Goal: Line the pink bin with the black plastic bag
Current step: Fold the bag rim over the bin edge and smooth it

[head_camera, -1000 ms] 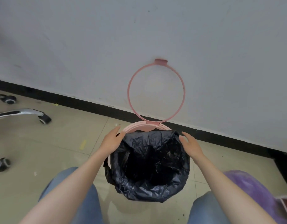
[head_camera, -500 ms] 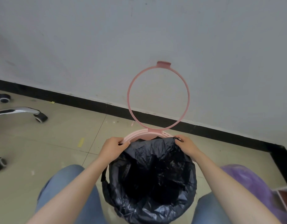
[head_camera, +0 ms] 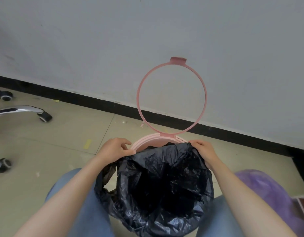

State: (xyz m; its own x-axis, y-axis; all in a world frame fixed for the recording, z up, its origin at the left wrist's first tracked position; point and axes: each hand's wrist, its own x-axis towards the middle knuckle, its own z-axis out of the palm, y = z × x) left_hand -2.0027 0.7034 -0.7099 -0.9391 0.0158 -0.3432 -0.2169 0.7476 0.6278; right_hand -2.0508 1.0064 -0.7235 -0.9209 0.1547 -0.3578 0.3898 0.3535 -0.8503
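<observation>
Black plastic bag (head_camera: 165, 182) sits inside the pink bin (head_camera: 147, 141). Left hand (head_camera: 116, 149) and right hand (head_camera: 205, 151) fingers pinch its far edge. Pull it evenly over the rim past the fingertips.

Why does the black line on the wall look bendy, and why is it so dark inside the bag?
Head view: the wide-angle lens curves the black baseboard strip; little light reaches inside the crinkled black plastic bag, so its folds vanish there, while its upper edge catches soft glints.
</observation>
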